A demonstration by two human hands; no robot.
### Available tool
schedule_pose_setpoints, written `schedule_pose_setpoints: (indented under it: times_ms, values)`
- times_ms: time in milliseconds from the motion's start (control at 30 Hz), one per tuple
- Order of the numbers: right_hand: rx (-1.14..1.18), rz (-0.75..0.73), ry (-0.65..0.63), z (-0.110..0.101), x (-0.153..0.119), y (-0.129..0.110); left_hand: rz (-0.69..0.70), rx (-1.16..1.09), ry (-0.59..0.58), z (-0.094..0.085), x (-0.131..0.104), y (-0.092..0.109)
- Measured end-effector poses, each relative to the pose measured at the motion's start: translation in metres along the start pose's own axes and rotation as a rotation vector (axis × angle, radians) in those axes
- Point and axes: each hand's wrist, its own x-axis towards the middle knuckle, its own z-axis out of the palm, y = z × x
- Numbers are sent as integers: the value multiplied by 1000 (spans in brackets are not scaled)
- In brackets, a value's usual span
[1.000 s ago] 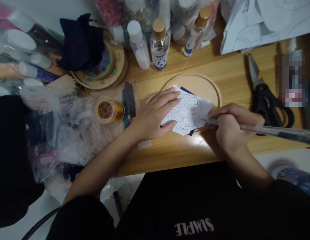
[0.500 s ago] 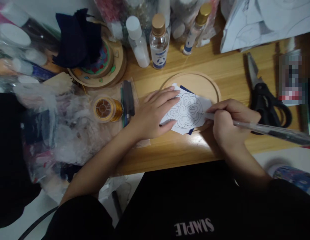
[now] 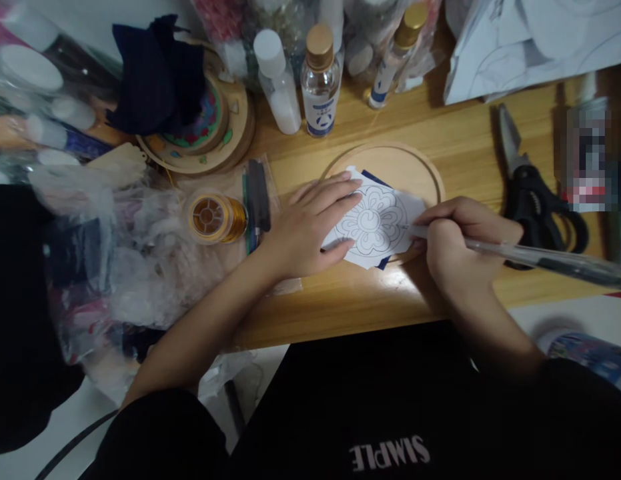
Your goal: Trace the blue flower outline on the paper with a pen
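Observation:
A white paper (image 3: 371,220) printed with a flower pattern in a circle lies over a dark blue piece (image 3: 383,263), whose edges peek out above and below. Both rest on a round wooden board (image 3: 410,163) with a raised rim. My left hand (image 3: 310,230) lies flat, fingers spread, with its fingertips on the paper's left side. In my right hand (image 3: 460,243) a clear-barrelled pen (image 3: 540,257) is gripped, its tip at the paper's right edge by the pattern's outline. The exact contact of the tip is too small to tell.
Black-handled scissors (image 3: 535,200) lie to the right. Behind the board stand a gold-capped bottle (image 3: 320,87) and a white-capped bottle (image 3: 277,87). A spool of golden thread (image 3: 217,219) and crumpled plastic bags (image 3: 150,267) sit left. The table's front edge (image 3: 340,329) is close to my body.
Both hands, the pen and the paper hold nearly the same places. The whole view has shifted very slightly.

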Motion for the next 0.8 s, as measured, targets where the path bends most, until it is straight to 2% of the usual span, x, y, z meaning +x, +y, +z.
schedule_pose_setpoints:
  times_ms: [800]
  values:
    - [4, 17, -6, 0, -1, -2, -17, -19, -23, -1, 0, 0]
